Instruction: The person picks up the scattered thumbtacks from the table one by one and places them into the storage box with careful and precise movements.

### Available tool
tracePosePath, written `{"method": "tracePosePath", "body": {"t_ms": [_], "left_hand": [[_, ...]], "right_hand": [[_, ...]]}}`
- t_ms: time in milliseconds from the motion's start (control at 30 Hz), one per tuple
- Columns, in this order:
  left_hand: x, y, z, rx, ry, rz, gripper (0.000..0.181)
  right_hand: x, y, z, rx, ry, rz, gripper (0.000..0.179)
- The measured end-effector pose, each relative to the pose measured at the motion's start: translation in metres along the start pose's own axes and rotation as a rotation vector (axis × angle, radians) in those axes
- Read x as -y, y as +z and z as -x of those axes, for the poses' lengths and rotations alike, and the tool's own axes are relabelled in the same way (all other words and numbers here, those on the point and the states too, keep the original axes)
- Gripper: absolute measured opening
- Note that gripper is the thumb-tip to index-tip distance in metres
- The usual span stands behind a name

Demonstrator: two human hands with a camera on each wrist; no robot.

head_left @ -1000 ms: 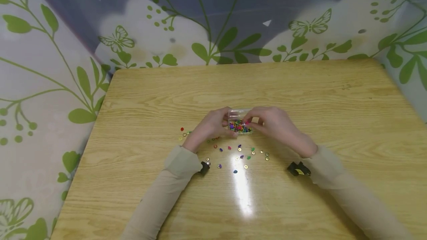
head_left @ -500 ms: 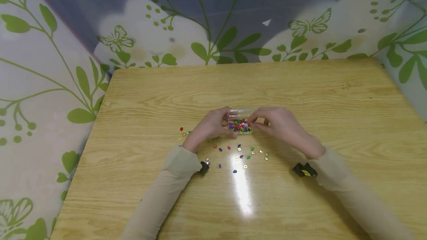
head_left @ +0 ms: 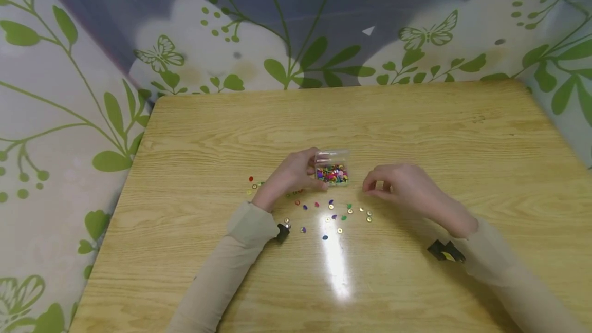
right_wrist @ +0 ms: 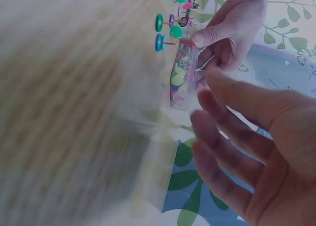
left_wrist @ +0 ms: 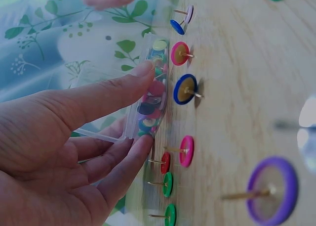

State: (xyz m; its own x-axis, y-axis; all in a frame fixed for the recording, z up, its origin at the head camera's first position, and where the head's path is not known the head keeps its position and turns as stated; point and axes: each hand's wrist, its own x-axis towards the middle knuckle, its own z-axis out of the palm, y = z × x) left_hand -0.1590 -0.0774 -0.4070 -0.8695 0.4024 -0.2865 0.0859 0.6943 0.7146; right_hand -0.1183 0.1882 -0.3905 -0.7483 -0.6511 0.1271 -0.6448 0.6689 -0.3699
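My left hand (head_left: 295,174) grips a small clear plastic box (head_left: 332,156) by its left end, its lid standing open at the back. Thumb in front and fingers behind, as the left wrist view shows. Colourful thumbtacks (head_left: 332,174) fill the box. To its right, just above the table, is my right hand (head_left: 407,186), fingers loosely bent. Nothing shows between the right fingertips (right_wrist: 200,118) in the right wrist view. Loose thumbtacks lie in front of the box, among them a blue thumbtack (head_left: 325,237) and a purple-rimmed thumbtack (left_wrist: 291,196) with its pin sticking out.
The wood-grain table (head_left: 259,122) reaches back to a wall covering (head_left: 250,24) with leaves and butterflies. More loose tacks, such as a red thumbtack (head_left: 251,179), lie left of the left wrist. Each wrist wears a black strap-on device (head_left: 446,251).
My right hand has drawn out of the box, moving right and toward me, while its fingers have left the tacks. The left hand and the box stay in place.
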Motion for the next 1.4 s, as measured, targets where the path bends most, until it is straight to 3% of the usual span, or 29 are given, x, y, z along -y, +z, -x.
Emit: {"method": "tracePosePath", "body": {"t_ms": [200, 367, 667, 967, 1167, 1400], "left_hand": [[0.000, 0.000, 0.000, -0.003, 0.004, 0.001, 0.059], [0.000, 0.000, 0.000, -0.003, 0.006, -0.004, 0.059], [0.000, -0.001, 0.000, -0.004, 0.011, 0.000, 0.059], [0.001, -0.002, -0.002, -0.002, 0.009, -0.004, 0.060], [0.001, -0.002, -0.001, -0.001, 0.009, -0.011, 0.061], [0.000, -0.001, -0.001, 0.001, 0.002, -0.002, 0.061]], "right_hand": [[-0.001, 0.005, 0.012, 0.162, -0.059, -0.098, 0.013], [-0.002, 0.010, 0.015, 0.185, -0.071, -0.129, 0.015], [-0.006, 0.010, 0.012, 0.076, -0.037, -0.131, 0.015], [-0.006, 0.005, 0.006, 0.002, 0.009, -0.046, 0.021], [-0.004, 0.004, -0.007, -0.086, 0.005, 0.014, 0.016], [0.003, 0.007, -0.028, -0.166, -0.015, 0.004, 0.012]]}}
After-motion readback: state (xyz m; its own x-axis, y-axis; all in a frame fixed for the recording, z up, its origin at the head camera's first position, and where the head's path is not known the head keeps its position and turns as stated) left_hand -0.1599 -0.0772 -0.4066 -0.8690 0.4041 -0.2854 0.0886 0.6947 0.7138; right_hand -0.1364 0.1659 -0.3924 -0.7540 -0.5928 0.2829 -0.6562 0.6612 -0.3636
